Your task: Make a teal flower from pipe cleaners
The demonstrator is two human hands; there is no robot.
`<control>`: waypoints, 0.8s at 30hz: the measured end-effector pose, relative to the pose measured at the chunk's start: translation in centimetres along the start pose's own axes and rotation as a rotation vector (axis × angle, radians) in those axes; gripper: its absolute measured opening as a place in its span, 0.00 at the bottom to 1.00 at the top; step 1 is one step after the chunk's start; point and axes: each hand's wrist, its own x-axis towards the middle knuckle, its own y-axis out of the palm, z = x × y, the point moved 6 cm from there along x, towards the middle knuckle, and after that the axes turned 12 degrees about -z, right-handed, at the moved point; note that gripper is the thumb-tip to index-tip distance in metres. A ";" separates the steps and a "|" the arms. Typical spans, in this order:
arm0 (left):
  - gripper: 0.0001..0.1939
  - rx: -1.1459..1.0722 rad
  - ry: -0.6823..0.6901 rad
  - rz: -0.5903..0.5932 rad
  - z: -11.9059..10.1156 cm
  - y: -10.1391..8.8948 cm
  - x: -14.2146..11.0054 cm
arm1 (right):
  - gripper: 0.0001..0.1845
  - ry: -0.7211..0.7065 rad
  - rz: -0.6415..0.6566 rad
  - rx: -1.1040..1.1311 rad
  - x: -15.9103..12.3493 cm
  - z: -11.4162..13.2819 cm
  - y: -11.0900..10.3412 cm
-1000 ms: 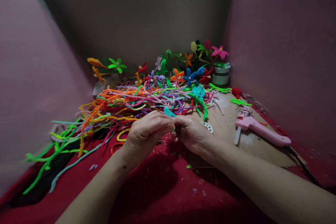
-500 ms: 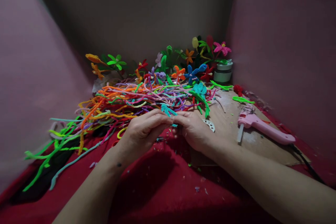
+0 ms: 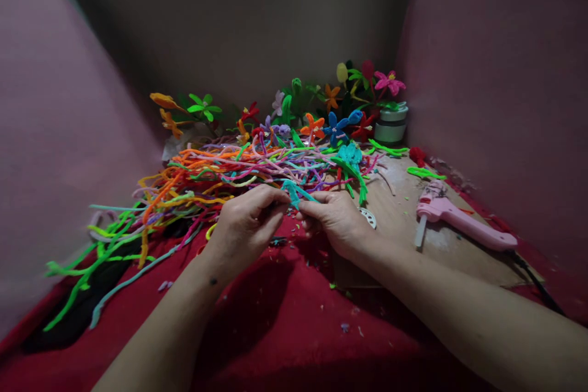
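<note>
Between my two hands is a bent turquoise pipe cleaner [image 3: 291, 190], held above the red cloth. My left hand [image 3: 250, 214] pinches its left side with thumb and forefinger. The fingers of my right hand [image 3: 337, 217] are closed on its lower right part, and a strand sticks out over them. Just beyond lies a heap of loose pipe cleaners [image 3: 239, 165] in many colours. A turquoise pipe cleaner flower [image 3: 350, 154] with green leaves rests at the heap's right end.
A pink glue gun [image 3: 459, 220] lies on a cardboard sheet [image 3: 390, 257] at the right, its cord trailing off. A white disc with holes [image 3: 368, 217] is beside my right hand. Finished pipe cleaner flowers [image 3: 337, 128] and a pale pot [image 3: 391, 122] stand along the back wall.
My hands have moved slightly apart, and more of the turquoise pipe cleaner shows between them. The fingertips no longer meet. Things on the table stay where they were.
</note>
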 end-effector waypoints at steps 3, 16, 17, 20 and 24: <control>0.06 0.087 -0.006 -0.003 0.2 0.4 -0.1 | 0.07 -0.055 0.004 -0.060 -0.1 0.2 0.1; 0.06 0.198 0.073 0.072 -0.1 1.6 -0.8 | 0.11 -0.357 -0.025 -0.449 -0.7 1.6 -0.1; 0.07 0.212 0.069 0.086 -0.1 1.7 -0.9 | 0.11 -0.390 -0.030 -0.463 -0.8 1.8 0.0; 0.07 0.246 0.059 0.120 -0.2 2.0 -1.0 | 0.10 -0.471 -0.030 -0.463 -1.1 2.0 0.1; 0.07 0.289 0.065 0.129 -0.2 2.2 -1.1 | 0.09 -0.445 -0.004 -0.393 -1.2 1.6 0.2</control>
